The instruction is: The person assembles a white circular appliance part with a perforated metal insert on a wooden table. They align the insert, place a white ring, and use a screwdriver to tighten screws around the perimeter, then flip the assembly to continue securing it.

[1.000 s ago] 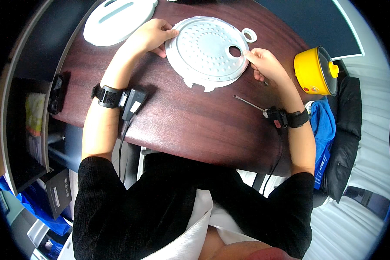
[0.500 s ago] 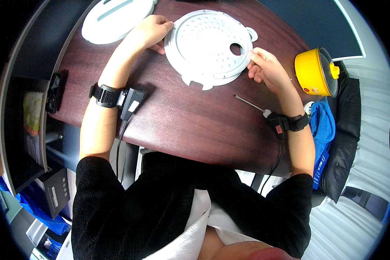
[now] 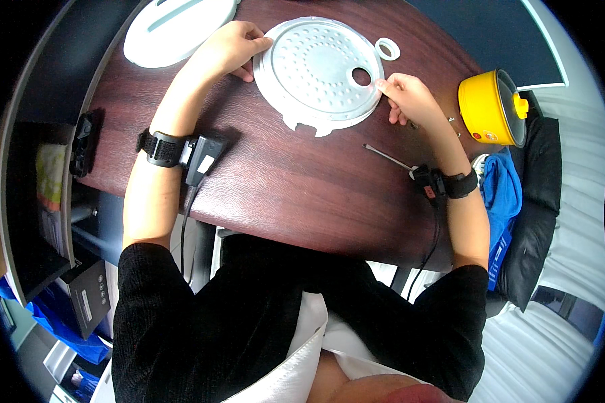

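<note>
A white round plate (image 3: pixel 309 64) with rows of small bumps and one round hole is between my hands, over the far part of the table. Beneath its near edge a white rim with tabs (image 3: pixel 323 127) sticks out. My left hand (image 3: pixel 235 50) pinches the plate's left edge between thumb and fingers. On the right edge, beside the hole, my right hand (image 3: pixel 407 99) pinches it too. A small white ring (image 3: pixel 394 50) lies on the table just past the plate's right side. A screwdriver (image 3: pixel 388 157) rests near my right wrist.
A white oval lid-like piece (image 3: pixel 171 37) lies at the far left. To the right stands a yellow pot (image 3: pixel 480 107) with a dark lid, with small screws (image 3: pixel 451 119) near it. Blue cloth (image 3: pixel 501 188) hangs by a black cushion. Cabled black devices are strapped to both wrists.
The bumpy plate has shifted slightly left with both hands still on it. The white ring, which touched its right edge before, now lies apart from it.
</note>
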